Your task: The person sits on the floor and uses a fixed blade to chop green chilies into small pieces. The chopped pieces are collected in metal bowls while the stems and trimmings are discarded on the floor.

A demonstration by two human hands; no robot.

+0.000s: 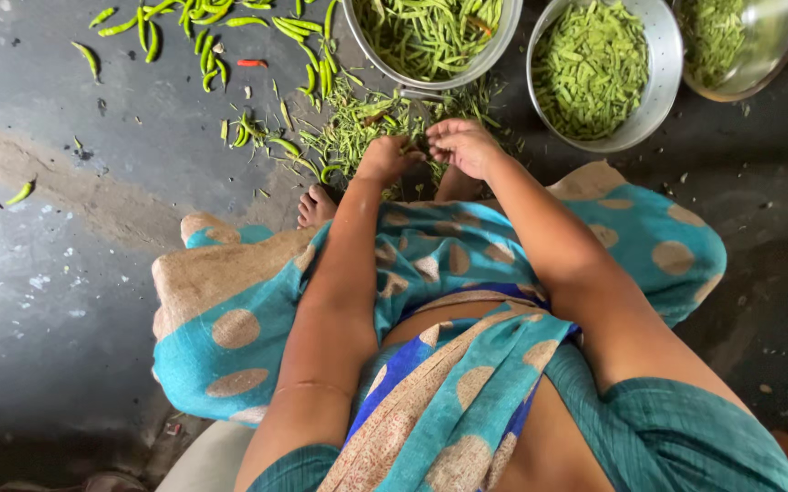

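My left hand and my right hand meet fingertip to fingertip over a pile of green bean trimmings on the dark floor. The left hand is curled into a fist on green bean pieces. The right hand's fingers bend down onto the same spot; what lies under them is hidden. Just beyond the hands stands a steel bowl full of whole green beans. To its right a steel colander holds chopped bean pieces.
A third steel dish with green pieces sits at the top right. Loose green pods and one red chilli lie scattered on the floor at upper left. My bare foot and teal spotted cloth fill the middle.
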